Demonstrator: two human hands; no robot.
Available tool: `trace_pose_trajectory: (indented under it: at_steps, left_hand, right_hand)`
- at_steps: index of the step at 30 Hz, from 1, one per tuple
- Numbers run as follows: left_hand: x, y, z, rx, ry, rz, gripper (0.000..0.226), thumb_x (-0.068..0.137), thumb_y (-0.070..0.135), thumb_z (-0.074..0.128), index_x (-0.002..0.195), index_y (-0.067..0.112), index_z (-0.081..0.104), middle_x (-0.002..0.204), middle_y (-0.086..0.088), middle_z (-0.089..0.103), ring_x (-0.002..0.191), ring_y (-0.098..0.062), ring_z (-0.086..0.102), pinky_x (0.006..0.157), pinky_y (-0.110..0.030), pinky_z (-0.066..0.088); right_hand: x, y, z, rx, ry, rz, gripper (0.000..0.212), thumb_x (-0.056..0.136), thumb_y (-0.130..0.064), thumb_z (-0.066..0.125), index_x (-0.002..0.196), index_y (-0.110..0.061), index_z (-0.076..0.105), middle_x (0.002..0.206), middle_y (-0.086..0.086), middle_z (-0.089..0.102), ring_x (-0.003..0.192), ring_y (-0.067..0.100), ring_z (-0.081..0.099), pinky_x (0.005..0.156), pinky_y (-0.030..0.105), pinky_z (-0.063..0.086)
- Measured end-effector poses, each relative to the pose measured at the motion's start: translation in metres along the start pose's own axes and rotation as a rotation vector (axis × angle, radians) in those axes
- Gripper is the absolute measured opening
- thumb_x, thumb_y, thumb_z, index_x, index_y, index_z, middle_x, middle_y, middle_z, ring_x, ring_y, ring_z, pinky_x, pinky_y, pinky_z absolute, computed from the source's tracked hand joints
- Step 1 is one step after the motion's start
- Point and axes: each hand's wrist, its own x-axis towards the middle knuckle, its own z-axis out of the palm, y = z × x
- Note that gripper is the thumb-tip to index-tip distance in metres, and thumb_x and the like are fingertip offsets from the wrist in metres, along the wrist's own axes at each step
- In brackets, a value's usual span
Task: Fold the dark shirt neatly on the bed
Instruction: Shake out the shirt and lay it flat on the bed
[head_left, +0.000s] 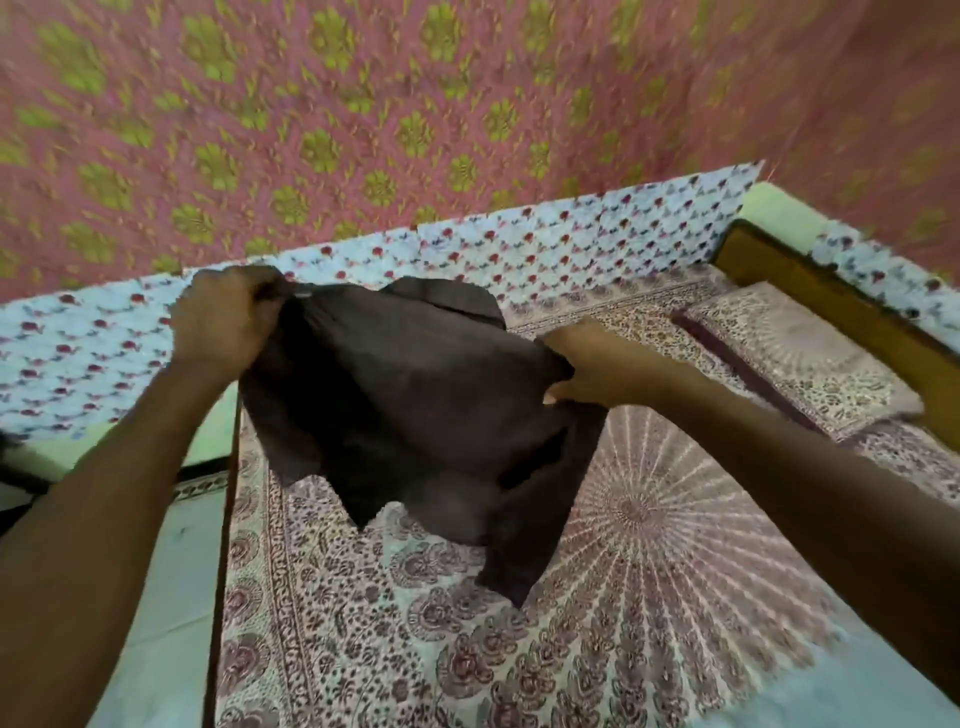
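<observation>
Both the left hand (226, 319) and right hand (597, 366) are gripping the dark shirt (415, 405) above the mandala-print bed (649, 519), a pink floral curtain (363, 104) filling the upper frame.

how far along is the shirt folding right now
Early stage. Done: the dark shirt is picked up, with the left hand and right hand each gripping an upper edge. In hand: it is held above the patterned bedsheet, hanging crumpled and uneven. Left: laying it flat and making every fold; no neat fold shows yet.
</observation>
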Motion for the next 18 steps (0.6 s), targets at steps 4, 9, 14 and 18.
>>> trace_pose_trajectory:
  at_steps: [4, 9, 14, 18]
  left_hand:
    - [-0.009, 0.06, 0.002, -0.106, -0.061, -0.03, 0.024, 0.1, 0.03, 0.068, 0.099, 0.009, 0.079, 0.087, -0.021, 0.074, 0.085, -0.037, 0.07, 0.07, -0.039, 0.046]
    - [-0.011, 0.097, 0.009, -0.165, -0.097, -0.204, 0.014, 0.103, 0.004, 0.056, 0.097, -0.001, 0.068, 0.096, -0.025, 0.069, 0.099, -0.04, 0.066, 0.079, -0.034, 0.04]
    - [-0.02, 0.126, 0.002, -0.047, 0.027, -0.316, 0.02, 0.101, 0.029, 0.065, 0.089, 0.013, 0.065, 0.078, -0.015, 0.062, 0.086, -0.043, 0.066, 0.075, -0.045, 0.051]
    - [-0.012, 0.149, -0.011, -0.176, 0.03, -0.204, 0.034, 0.099, 0.022, 0.07, 0.071, 0.011, 0.053, 0.062, -0.011, 0.047, 0.072, -0.038, 0.06, 0.067, -0.035, 0.043]
  right_hand:
    - [0.004, 0.109, -0.034, 0.058, 0.373, 0.276, 0.013, 0.088, -0.015, 0.072, 0.095, -0.014, 0.061, 0.091, 0.009, 0.06, 0.095, 0.034, 0.063, 0.067, 0.031, 0.045]
    - [-0.006, 0.147, -0.056, -0.079, 0.247, 0.202, 0.015, 0.091, -0.005, 0.064, 0.103, -0.011, 0.072, 0.097, 0.015, 0.067, 0.093, 0.034, 0.064, 0.076, 0.038, 0.051]
    - [-0.015, 0.193, -0.073, 0.092, 0.314, 0.166, 0.014, 0.09, 0.003, 0.066, 0.1, 0.0, 0.076, 0.097, 0.022, 0.072, 0.09, 0.03, 0.063, 0.078, 0.03, 0.043]
    - [-0.033, 0.22, -0.081, 0.199, 0.416, 0.294, 0.013, 0.095, 0.004, 0.056, 0.09, 0.003, 0.068, 0.084, 0.025, 0.064, 0.085, 0.042, 0.062, 0.066, 0.042, 0.049]
